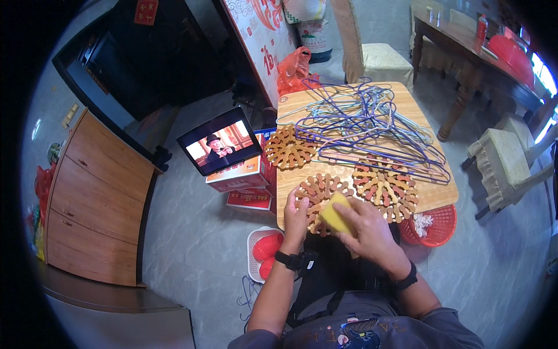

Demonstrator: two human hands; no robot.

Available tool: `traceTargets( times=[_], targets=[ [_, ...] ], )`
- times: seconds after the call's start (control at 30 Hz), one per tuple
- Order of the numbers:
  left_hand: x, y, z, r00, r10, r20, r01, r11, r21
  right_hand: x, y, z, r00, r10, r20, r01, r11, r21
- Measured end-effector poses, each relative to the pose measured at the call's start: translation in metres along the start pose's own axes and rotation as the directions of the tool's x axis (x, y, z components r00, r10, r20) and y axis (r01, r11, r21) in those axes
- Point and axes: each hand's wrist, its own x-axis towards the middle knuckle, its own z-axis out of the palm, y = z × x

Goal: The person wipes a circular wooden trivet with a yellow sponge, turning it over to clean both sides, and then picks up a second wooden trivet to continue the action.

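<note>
On the near edge of the wooden table is a round wooden trivet made of slats in several brown shades. My left hand holds it by its left rim, thumb near the edge. A yellow sponge is gripped in my right hand and rests against the trivet's right side, covering part of it. Two similar trivets lie close by: one trivet at the left edge of the table, another trivet just right of the sponge. Behind them spreads a tangled pile of blue and pale wire hangers.
Left of the table, a tablet showing a video stands on stacked red-and-white boxes. A white basket with red items sits below. A red basket holding crumpled white tissue is under the right edge. Chairs stand farther right.
</note>
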Motion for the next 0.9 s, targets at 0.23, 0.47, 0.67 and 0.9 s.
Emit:
traceTargets(
  times=[0.23,0.47,0.67,0.9],
  targets=[
    [-0.003,0.012,0.004,1.0,-0.027,0.004,0.027,0.999,0.021,0.013,0.008,0.014,0.987,0.13,0.098,-0.125,0.991,-0.05],
    [-0.004,0.005,0.002,0.995,0.096,0.026,-0.098,0.992,0.082,-0.008,-0.002,0.013,0.991,0.005,0.134,-0.015,0.997,0.073],
    [-0.015,0.018,0.008,0.948,0.308,0.076,-0.299,0.786,0.541,0.0,0.02,-0.004,0.986,0.143,-0.091,-0.143,0.99,0.016],
    [-0.055,0.027,0.009,0.851,0.391,0.35,-0.493,0.37,0.787,-0.008,0.034,-0.008,0.965,0.21,-0.156,-0.183,0.968,0.171]
  ],
)
